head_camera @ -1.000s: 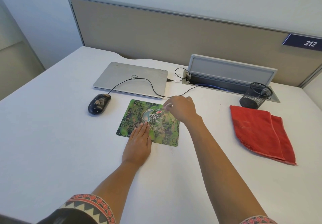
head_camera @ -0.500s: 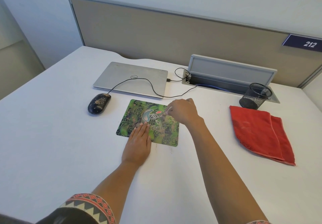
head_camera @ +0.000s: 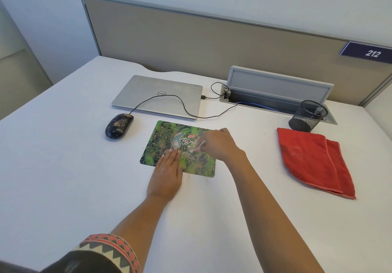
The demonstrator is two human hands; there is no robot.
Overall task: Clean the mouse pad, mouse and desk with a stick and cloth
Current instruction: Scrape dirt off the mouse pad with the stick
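Worktop (head_camera: pixel 63 166): white, and it carries everything. Its left edge slants away at the left of the view, and a wide bare stretch lies left of and nearer than the mouse.
Partition (head_camera: pixel 212 45): a beige panel closing off the far edge, with a "212" plate (head_camera: pixel 369 53) at its right end.
Laptop (head_camera: pixel 157 96): silver, lid down, just beyond the mouse pad.
Cable trough (head_camera: pixel 277 86): its lid is raised, to the right of the laptop against the partition.
Cloth (head_camera: pixel 311 158): red and folded, lying untouched well to the right of the mouse pad with bare worktop between them.
Mouse pad (head_camera: pixel 163 139): green and patterned, flat at the centre of the worktop.
Left hand (head_camera: pixel 167 175): flat with fingers straight and together, pressing the near edge of the mouse pad, the heel of the palm on the worktop.
Right hand (head_camera: pixel 220 145): over the right part of the mouse pad, fingers curled and pinching the stick.
Mouse (head_camera: pixel 119 125): black with pale specks, left of the mouse pad and apart from it.
Pen cup (head_camera: pixel 307 117): black mesh, just beyond the cloth.
Mouse cable (head_camera: pixel 169 96): crosses the laptop lid towards the trough.
Stick (head_camera: pixel 198 147): thin and pale, its tip down on the middle of the mouse pad.
Crumbs (head_camera: pixel 197 180): a few specks on the worktop just nearer than the mouse pad.
Change: the right hand and stick tip have come nearer across the mouse pad; the left hand, mouse and cloth lie as before.
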